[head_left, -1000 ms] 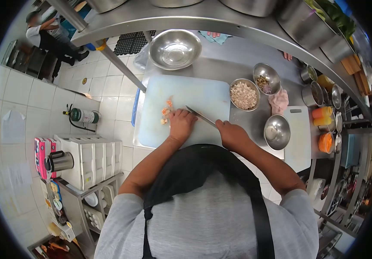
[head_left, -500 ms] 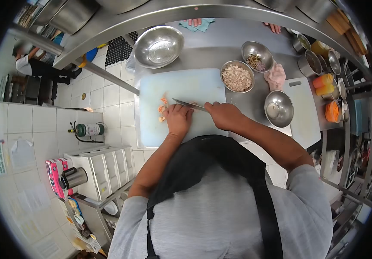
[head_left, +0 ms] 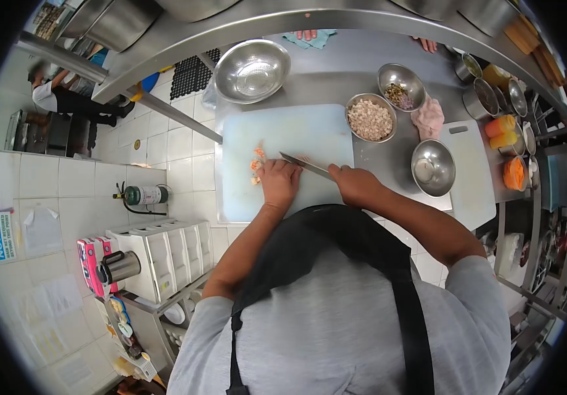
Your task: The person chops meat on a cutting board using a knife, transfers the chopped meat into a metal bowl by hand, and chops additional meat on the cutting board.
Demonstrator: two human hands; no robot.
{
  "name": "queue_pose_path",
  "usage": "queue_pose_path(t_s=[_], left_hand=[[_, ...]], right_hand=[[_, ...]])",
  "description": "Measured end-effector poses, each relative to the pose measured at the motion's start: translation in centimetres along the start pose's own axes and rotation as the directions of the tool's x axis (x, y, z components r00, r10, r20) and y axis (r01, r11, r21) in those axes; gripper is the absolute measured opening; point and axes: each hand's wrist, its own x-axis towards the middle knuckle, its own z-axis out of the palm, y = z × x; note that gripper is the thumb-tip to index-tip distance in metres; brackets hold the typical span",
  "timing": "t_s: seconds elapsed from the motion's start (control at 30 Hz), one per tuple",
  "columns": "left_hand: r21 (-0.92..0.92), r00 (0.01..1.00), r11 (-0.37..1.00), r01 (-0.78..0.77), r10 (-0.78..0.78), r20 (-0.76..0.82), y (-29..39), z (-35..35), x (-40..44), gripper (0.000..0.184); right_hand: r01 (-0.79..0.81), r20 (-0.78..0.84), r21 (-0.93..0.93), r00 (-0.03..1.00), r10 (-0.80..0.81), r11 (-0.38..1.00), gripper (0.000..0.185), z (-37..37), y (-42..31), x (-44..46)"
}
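A kitchen knife (head_left: 306,166) is gripped by the handle in my right hand (head_left: 357,186), its blade slanting up and left over the pale cutting board (head_left: 257,131). My left hand (head_left: 280,182) is on the board just left of the blade, fingers curled and bunched together. Whatever lies under those fingertips is hidden. Small orange-and-white food pieces (head_left: 257,162), resembling shrimp, lie along the left side of that hand. A few pale bits (head_left: 304,158) show on the far side of the blade.
Beyond the board are a large metal bowl (head_left: 252,71), a bowl of chopped pale food (head_left: 370,118) and a bowl with chopped mix (head_left: 400,97). To the right are a metal bowl (head_left: 433,168), a pink cloth (head_left: 428,118) and a white board (head_left: 473,178). Another person's hand rests on a teal cloth (head_left: 311,39).
The whole view has shifted slightly, so the scene sits further right. My right hand has drawn the knife back a little, and the blade slants more steeply. My left hand stays beside the food pieces.
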Motion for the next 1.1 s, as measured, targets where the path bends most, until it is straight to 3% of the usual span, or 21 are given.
queue_pose_path(t_s=[0.17, 0.3, 0.4, 0.5, 0.6, 0.63, 0.77, 0.87, 1.1], left_hand=[[-0.018, 0.996, 0.998, -0.056, 0.055, -0.064, 0.0, 0.4, 0.0, 0.009], [-0.017, 0.993, 0.996, -0.092, 0.090, -0.078, -0.4, 0.3, -0.3, 0.008], [-0.140, 0.993, 0.985, -0.098, 0.087, -0.078, -1.2, -0.9, 0.1, 0.005], [-0.185, 0.989, 0.980, 0.077, -0.098, -0.107, -2.6, -3.9, 0.4, 0.009], [-0.256, 0.979, 0.950, 0.181, -0.198, -0.040, -5.3, -5.7, -0.1, 0.013], [-0.244, 0.981, 0.951, 0.192, -0.194, 0.016, -5.5, -6.3, -0.4, 0.019], [-0.056, 0.996, 0.998, -0.027, 0.032, 0.081, -2.7, -7.4, -0.2, 0.015], [-0.001, 0.980, 0.996, -0.091, 0.090, 0.177, -2.4, -5.3, 0.4, 0.017], [-0.119, 0.997, 0.990, -0.071, 0.074, 0.022, 0.6, -3.0, 2.8, 0.018]], right_hand=[[0.025, 0.026, -0.022, 0.999, -0.025, 0.999, 0.031, -2.8, -1.3, 0.1], [-0.055, 0.065, 0.055, 0.997, 0.051, 0.997, 0.037, -0.2, -0.2, 0.3], [-0.056, 0.055, 0.063, 0.997, 0.052, 0.996, 0.040, -0.9, 0.0, 1.3], [-0.085, 0.030, 0.087, 0.996, 0.083, 0.993, 0.040, -2.2, -0.9, 0.3], [-0.102, 0.051, 0.136, 0.994, 0.096, 0.985, 0.038, -1.4, -0.6, -0.9], [-0.102, 0.068, 0.133, 0.993, 0.094, 0.986, 0.037, -0.8, -0.3, -0.8], [-0.142, 0.008, 0.143, 0.990, 0.143, 0.979, 0.032, 1.0, 1.1, -1.1], [-0.185, -0.002, 0.165, 0.982, 0.188, 0.969, 0.030, 0.4, 1.6, -1.9], [-0.211, -0.005, 0.179, 0.977, 0.215, 0.961, 0.031, 1.1, 1.9, -1.9]])
